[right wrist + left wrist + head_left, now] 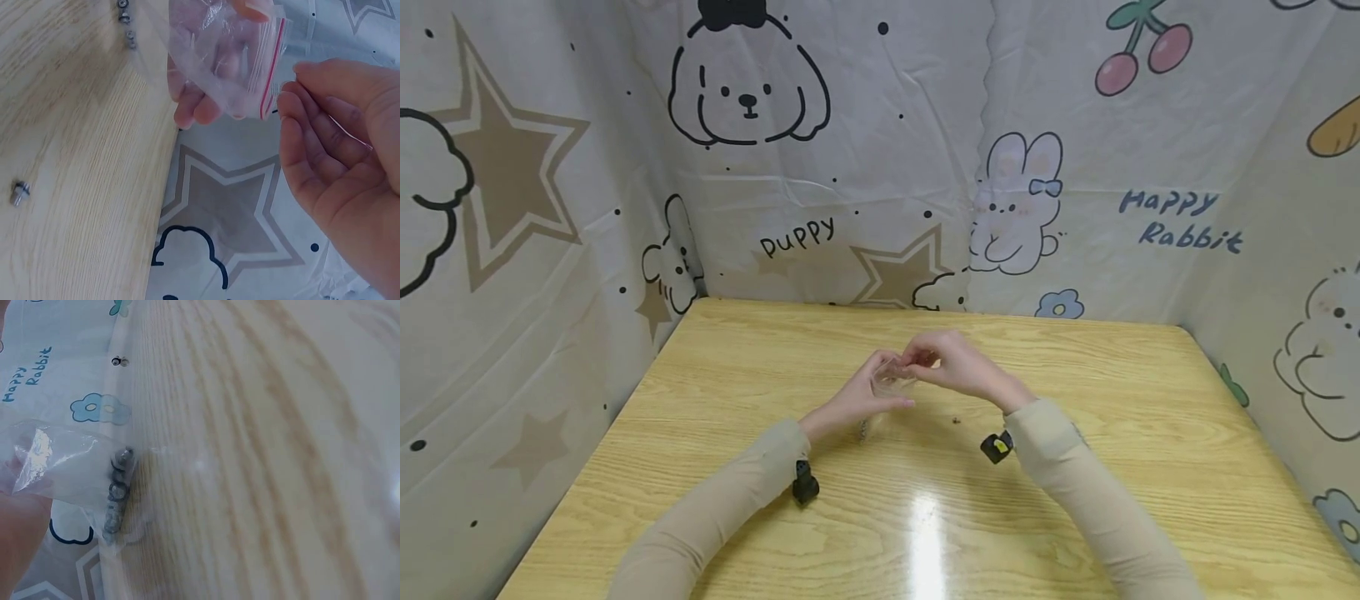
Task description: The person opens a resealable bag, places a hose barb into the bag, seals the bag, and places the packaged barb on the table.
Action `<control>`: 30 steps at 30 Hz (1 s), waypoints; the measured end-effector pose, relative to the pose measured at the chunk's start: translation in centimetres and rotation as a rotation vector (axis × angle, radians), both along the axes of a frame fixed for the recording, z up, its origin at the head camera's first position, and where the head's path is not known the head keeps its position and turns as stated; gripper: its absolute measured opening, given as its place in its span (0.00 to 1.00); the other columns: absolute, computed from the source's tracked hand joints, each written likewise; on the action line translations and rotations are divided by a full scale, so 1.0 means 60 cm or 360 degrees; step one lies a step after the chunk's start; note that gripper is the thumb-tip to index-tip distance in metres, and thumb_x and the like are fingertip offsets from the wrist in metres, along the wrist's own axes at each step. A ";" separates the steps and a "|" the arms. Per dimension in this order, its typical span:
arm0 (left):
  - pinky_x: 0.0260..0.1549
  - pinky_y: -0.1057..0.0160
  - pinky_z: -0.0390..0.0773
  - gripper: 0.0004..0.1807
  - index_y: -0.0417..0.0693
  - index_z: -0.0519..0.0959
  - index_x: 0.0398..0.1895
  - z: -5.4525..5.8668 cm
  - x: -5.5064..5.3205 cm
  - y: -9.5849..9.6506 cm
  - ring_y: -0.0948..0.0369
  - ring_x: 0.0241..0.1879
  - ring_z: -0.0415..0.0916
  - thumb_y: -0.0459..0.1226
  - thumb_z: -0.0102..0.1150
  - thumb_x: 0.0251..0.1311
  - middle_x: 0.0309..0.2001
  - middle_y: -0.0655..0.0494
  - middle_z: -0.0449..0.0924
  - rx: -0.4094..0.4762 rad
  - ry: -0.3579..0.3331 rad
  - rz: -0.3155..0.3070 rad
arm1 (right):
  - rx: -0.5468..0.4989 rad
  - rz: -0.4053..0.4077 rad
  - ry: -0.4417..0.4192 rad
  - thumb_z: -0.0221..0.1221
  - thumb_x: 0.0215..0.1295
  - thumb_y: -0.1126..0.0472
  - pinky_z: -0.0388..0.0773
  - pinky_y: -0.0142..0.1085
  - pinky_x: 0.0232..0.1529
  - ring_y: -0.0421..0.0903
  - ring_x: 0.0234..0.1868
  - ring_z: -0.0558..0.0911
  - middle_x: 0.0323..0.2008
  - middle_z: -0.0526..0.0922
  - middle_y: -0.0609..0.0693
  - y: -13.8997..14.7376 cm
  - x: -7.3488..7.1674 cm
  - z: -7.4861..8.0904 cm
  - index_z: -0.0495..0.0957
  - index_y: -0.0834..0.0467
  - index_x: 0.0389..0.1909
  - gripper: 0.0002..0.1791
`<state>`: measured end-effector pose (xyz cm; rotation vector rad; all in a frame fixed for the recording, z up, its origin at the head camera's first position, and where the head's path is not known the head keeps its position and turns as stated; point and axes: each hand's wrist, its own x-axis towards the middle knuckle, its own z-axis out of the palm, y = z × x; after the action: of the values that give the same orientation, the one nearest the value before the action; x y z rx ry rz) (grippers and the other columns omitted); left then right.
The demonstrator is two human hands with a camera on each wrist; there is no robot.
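Observation:
My left hand point(867, 390) holds a clear plastic zip bag point(891, 380) up over the table. In the right wrist view its fingers lie behind the plastic and the thumb presses the front, beside the red seal strip point(273, 69). Several small metal bolts point(119, 494) are lined up in the bag's low end. My right hand point(953, 365) is at the bag's mouth, curled, with thumb and forefinger pinching at its edge. A loose bolt point(20, 192), seen small in the head view, lies on the table below the right hand.
The wooden table point(1120, 392) reaches back to a printed curtain point(880, 167), which also hangs along both sides. Black wrist cameras hang under both sleeves, the left camera point(805, 483) and the right camera point(997, 447), close above the tabletop.

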<state>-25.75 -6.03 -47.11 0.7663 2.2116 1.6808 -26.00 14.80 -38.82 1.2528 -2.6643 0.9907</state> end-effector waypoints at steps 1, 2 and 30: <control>0.68 0.43 0.66 0.32 0.49 0.63 0.63 0.000 0.000 0.000 0.50 0.67 0.67 0.36 0.69 0.59 0.64 0.48 0.71 0.0009 0.0002 -0.0003 | -0.0010 -0.0008 -0.0010 0.63 0.63 0.68 0.84 0.31 0.42 0.41 0.35 0.85 0.35 0.88 0.51 0.003 0.001 0.001 0.83 0.61 0.38 0.04; 0.68 0.43 0.67 0.32 0.49 0.63 0.63 -0.001 0.000 0.000 0.50 0.66 0.68 0.36 0.69 0.59 0.63 0.47 0.72 0.0015 0.0007 -0.0007 | -0.0018 -0.0017 -0.0024 0.63 0.63 0.68 0.84 0.31 0.42 0.41 0.35 0.84 0.35 0.87 0.51 0.006 0.002 0.001 0.83 0.61 0.38 0.04; 0.68 0.43 0.67 0.33 0.51 0.63 0.64 -0.001 0.000 -0.003 0.50 0.69 0.65 0.37 0.69 0.59 0.63 0.48 0.71 0.0009 -0.0028 -0.0018 | 0.0238 -0.0154 -0.0305 0.64 0.62 0.69 0.82 0.28 0.38 0.37 0.34 0.81 0.33 0.86 0.50 0.096 0.020 -0.088 0.82 0.62 0.36 0.03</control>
<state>-25.75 -6.19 -47.15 0.7605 2.1877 1.6830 -24.79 20.54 -44.12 1.0900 -2.9633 0.9594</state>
